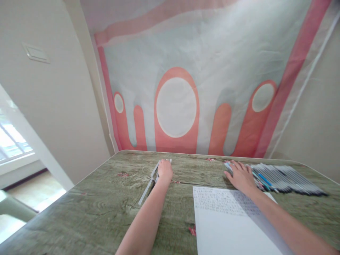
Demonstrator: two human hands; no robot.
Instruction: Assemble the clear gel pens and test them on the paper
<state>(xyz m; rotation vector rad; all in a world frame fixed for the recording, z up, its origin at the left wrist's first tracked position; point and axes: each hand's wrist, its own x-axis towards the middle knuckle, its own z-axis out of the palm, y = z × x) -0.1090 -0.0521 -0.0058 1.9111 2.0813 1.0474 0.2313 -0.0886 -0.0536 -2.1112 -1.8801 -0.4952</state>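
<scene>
Near tabletop (79, 212) far edge: left hand (165, 170) curled over pens (148, 184) lying under fingers; right hand (240, 175) spread flat on pen row (287, 179), beside paper (228, 226).

Wood-grain table (106, 198), pens (287, 179), paper (228, 226)

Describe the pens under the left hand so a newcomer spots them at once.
On the green wood-grain table, left of the white handwritten sheet, the left hand rests on a few pale slim pens. Unlike the big pen row by the right hand, they lie alone, angled.
</scene>
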